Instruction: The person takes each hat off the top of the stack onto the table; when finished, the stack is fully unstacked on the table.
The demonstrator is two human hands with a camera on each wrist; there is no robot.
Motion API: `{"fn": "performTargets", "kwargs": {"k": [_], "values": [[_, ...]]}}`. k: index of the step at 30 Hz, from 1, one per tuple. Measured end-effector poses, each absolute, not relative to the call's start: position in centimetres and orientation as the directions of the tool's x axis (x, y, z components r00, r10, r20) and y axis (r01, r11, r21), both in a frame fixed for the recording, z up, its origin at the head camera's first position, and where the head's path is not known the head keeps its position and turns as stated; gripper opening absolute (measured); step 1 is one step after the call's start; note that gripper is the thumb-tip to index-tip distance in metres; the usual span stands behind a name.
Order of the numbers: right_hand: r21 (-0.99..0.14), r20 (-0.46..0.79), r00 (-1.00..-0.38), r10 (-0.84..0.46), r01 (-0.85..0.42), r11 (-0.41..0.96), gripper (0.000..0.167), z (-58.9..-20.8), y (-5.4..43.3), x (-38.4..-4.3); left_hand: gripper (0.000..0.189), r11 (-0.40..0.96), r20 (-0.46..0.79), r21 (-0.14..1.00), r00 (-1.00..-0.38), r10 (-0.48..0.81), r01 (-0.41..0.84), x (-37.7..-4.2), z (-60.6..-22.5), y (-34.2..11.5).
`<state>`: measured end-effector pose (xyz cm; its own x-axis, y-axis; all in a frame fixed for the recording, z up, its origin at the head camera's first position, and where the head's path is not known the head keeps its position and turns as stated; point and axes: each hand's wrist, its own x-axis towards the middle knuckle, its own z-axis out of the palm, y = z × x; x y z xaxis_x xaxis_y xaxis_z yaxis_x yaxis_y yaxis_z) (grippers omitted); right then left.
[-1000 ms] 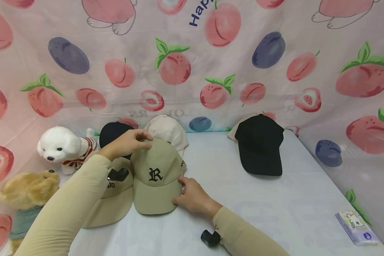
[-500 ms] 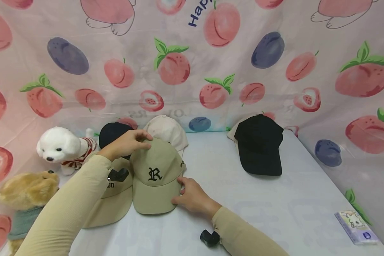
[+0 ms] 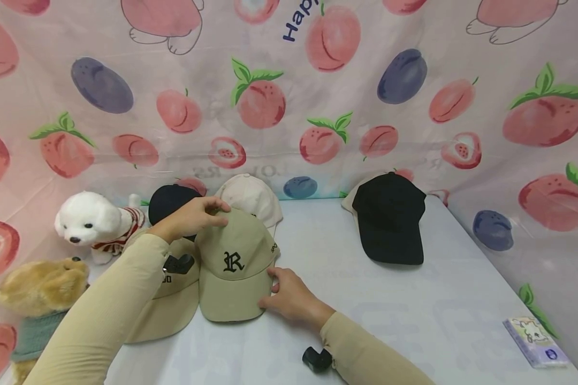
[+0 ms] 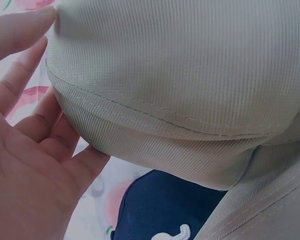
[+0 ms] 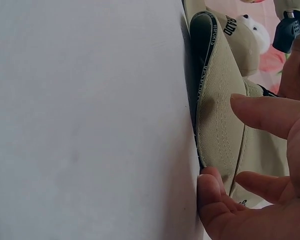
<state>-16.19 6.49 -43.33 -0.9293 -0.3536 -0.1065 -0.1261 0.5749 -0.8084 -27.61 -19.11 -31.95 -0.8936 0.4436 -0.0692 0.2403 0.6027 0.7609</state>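
Note:
In the head view, a khaki baseball cap (image 3: 236, 243) with a black letter R stands on the white table, brim toward me. My left hand (image 3: 192, 216) holds the back of its crown; in the left wrist view the thumb and fingers (image 4: 42, 122) curve round the crown's edge. Low on the other side, my right hand (image 3: 294, 297) grips the side of the brim (image 5: 217, 115), with its thumb over the top face and fingertips (image 5: 210, 185) at the edge near the tabletop. A second khaki cap (image 3: 170, 315) sits directly left, partly hidden by my left forearm.
Behind stand a navy cap (image 3: 170, 203) and a cream cap (image 3: 252, 195). A black cap (image 3: 390, 219) overlaps a beige one at the back right. Left are a white plush dog (image 3: 89, 216) and a brown plush toy (image 3: 43, 289). A small packet (image 3: 534, 342) lies at the right.

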Motion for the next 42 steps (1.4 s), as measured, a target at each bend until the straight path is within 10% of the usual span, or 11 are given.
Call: {"fn": "performTargets", "kwargs": {"k": [42], "values": [[-0.863, -0.084, -0.927, -0.365, -0.115, 0.491, 0.075, -42.0, 10.0, -15.4, 0.053, 0.625, -0.009, 0.72, -0.896, 0.443, 0.302, -27.4, -30.8, -17.5]]}}
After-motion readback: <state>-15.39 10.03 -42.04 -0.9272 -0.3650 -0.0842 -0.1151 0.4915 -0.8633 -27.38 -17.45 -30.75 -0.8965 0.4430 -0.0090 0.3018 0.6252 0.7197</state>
